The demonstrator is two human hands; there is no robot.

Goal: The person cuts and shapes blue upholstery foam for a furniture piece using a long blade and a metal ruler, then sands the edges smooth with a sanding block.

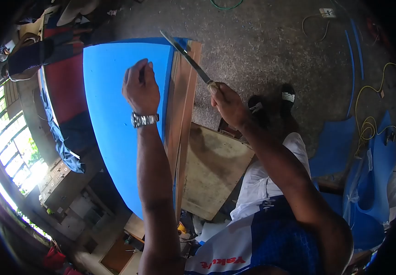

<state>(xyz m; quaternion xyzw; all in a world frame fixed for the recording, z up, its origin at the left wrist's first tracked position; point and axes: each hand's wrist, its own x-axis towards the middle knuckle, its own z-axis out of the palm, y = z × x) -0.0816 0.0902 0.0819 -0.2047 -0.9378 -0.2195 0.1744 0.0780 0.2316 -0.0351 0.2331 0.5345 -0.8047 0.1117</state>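
My right hand (229,104) is closed around the handle of a long-bladed knife (186,56), its blade pointing up and left across the edge of the wooden frame (184,98). A blue foam sheet (108,101) lies over this frame. My left hand (141,87), with a metal watch (145,120) at the wrist, is over the foam near its right edge. Its fingers are curled in, and nothing shows between them. The knife tip overlaps the far end of the foam in this view.
A wooden panel (214,172) is beside the frame. Blue foam pieces (333,146) and a yellow cord (367,128) lie on the floor at right. Another person (28,57) is at the upper left, near a red surface (66,87). Barred windows (12,137) line the left.
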